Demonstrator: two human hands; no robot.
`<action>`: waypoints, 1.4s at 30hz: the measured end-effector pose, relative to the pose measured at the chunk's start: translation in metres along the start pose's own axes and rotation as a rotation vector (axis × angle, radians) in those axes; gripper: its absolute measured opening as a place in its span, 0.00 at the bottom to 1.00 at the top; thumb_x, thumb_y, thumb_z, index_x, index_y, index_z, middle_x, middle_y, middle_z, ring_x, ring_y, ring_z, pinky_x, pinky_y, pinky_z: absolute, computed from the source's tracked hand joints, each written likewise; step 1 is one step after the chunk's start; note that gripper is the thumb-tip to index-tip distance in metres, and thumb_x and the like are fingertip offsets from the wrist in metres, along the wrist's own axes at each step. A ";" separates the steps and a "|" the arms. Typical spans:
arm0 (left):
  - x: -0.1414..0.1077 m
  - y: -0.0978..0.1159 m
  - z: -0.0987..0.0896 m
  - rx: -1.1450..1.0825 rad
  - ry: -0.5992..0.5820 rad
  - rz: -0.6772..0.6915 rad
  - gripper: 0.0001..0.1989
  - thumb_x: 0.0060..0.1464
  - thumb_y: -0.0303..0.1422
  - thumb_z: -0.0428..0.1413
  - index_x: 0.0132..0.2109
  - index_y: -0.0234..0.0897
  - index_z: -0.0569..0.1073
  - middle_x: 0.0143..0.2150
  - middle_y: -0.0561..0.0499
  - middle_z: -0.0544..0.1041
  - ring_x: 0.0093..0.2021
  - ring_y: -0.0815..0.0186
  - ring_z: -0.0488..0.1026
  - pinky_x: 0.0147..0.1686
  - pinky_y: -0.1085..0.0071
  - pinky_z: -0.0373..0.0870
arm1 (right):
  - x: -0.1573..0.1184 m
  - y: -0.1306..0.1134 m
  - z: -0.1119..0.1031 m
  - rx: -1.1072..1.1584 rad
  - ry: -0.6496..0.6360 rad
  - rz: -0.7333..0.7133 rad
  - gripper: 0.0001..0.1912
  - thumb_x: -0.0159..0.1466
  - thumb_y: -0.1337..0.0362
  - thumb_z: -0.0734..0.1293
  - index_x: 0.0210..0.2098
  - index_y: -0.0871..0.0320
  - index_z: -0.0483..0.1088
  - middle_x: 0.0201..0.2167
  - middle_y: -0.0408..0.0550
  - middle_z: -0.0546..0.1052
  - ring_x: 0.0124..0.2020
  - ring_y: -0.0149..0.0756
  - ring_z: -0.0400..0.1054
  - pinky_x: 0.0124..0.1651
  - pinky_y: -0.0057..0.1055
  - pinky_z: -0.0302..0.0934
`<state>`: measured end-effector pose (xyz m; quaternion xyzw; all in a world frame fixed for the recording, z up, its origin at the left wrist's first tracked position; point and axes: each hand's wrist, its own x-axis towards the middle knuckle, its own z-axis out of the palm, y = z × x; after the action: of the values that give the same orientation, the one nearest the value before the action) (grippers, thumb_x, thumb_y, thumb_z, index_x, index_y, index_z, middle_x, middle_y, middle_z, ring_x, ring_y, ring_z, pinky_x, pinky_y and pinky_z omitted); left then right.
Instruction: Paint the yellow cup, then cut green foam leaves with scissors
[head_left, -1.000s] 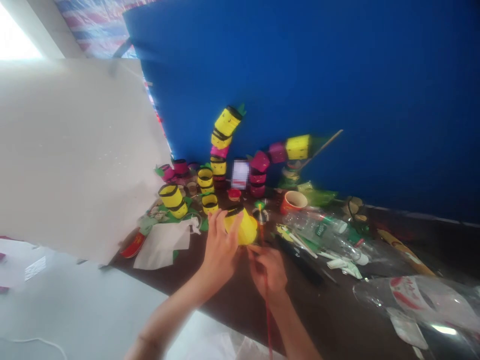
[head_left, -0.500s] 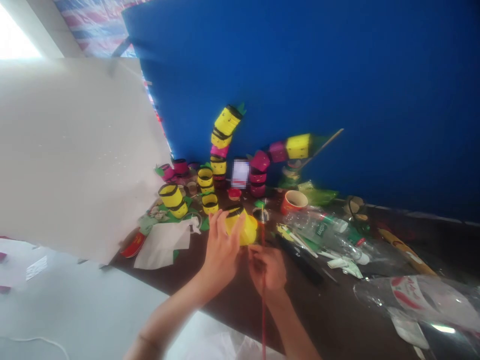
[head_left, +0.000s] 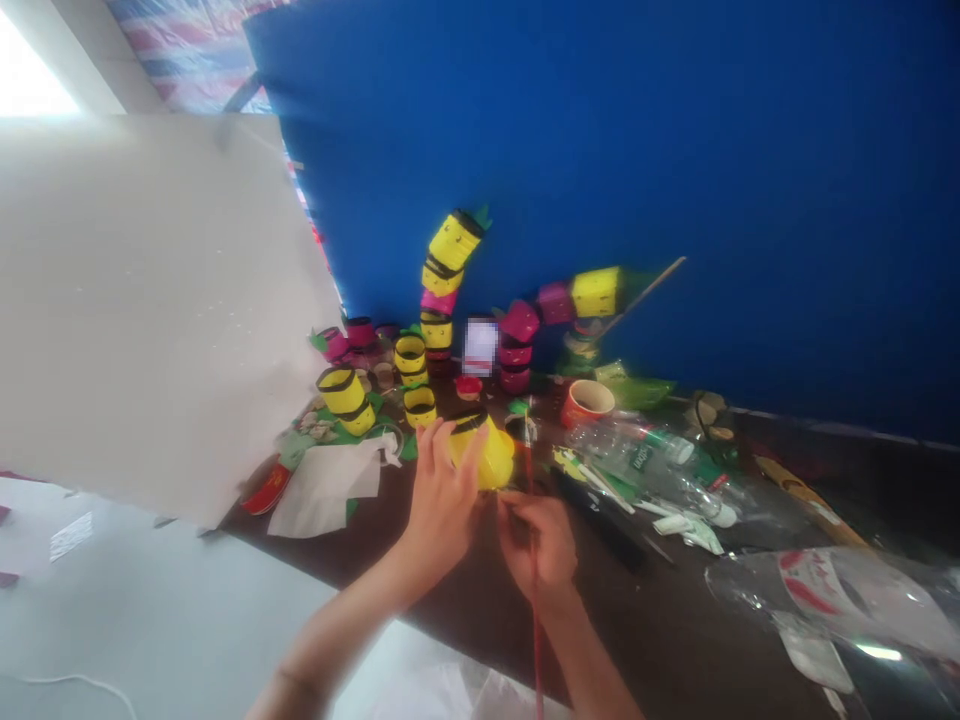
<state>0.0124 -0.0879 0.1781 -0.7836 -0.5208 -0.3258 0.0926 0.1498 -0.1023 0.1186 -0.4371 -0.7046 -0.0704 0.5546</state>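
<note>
A yellow cup-shaped piece (head_left: 493,462) with a dark rim lies on its side on the dark table. My left hand (head_left: 442,490) holds it, fingers spread over its left side and rim. Close to its lower right edge is my right hand (head_left: 538,540), with thumb and fingers pinched together; what they hold is too small to make out. A thin red strand (head_left: 537,640) runs vertically across my right hand, from near a small dark-rimmed cup (head_left: 521,428) down to the bottom of the view.
Yellow banded cups (head_left: 345,400) and white paper (head_left: 324,492) lie left. Behind stand a curved yellow stack (head_left: 452,240), a magenta stack (head_left: 516,352) and a phone (head_left: 481,346). An orange cup (head_left: 588,404), plastic bottles (head_left: 652,462) and a black tool (head_left: 600,515) are right.
My right hand has shifted very slightly to the right, and the lower part of the red strand has swung right. My left hand stays on the yellow piece.
</note>
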 end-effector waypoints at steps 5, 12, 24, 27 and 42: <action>-0.001 0.001 0.001 0.003 -0.009 -0.013 0.35 0.46 0.23 0.52 0.62 0.36 0.52 0.54 0.37 0.55 0.59 0.48 0.52 0.56 0.42 0.54 | -0.006 0.000 0.004 0.002 0.000 0.007 0.12 0.55 0.73 0.69 0.35 0.55 0.64 0.29 0.46 0.78 0.30 0.35 0.72 0.30 0.32 0.65; -0.002 0.001 -0.001 -0.015 -0.002 -0.016 0.34 0.46 0.23 0.50 0.62 0.38 0.52 0.54 0.37 0.56 0.59 0.47 0.52 0.54 0.40 0.55 | -0.010 0.004 0.006 0.002 -0.011 0.001 0.11 0.56 0.71 0.68 0.37 0.55 0.64 0.30 0.46 0.78 0.30 0.35 0.72 0.29 0.33 0.65; -0.003 0.001 -0.003 0.000 0.022 -0.005 0.34 0.46 0.22 0.49 0.61 0.35 0.53 0.54 0.36 0.55 0.60 0.47 0.50 0.55 0.41 0.54 | -0.001 -0.005 0.001 0.002 0.018 0.007 0.11 0.55 0.73 0.69 0.35 0.55 0.64 0.28 0.46 0.77 0.29 0.34 0.71 0.30 0.31 0.65; -0.004 0.001 -0.003 -0.007 0.027 -0.002 0.34 0.46 0.21 0.49 0.61 0.35 0.53 0.54 0.36 0.55 0.60 0.48 0.50 0.55 0.41 0.54 | -0.005 -0.002 0.005 -0.002 0.032 0.004 0.13 0.54 0.72 0.70 0.35 0.56 0.64 0.29 0.46 0.77 0.29 0.34 0.71 0.28 0.31 0.65; -0.004 0.001 -0.010 -0.025 0.005 -0.019 0.34 0.45 0.20 0.48 0.61 0.35 0.52 0.55 0.37 0.54 0.60 0.48 0.49 0.55 0.42 0.54 | -0.007 -0.003 0.002 0.037 0.027 -0.009 0.11 0.54 0.73 0.70 0.34 0.56 0.65 0.27 0.44 0.77 0.27 0.33 0.70 0.29 0.30 0.64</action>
<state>0.0079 -0.0963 0.1838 -0.7788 -0.5239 -0.3353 0.0811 0.1463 -0.1071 0.1138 -0.4227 -0.7001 -0.0658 0.5717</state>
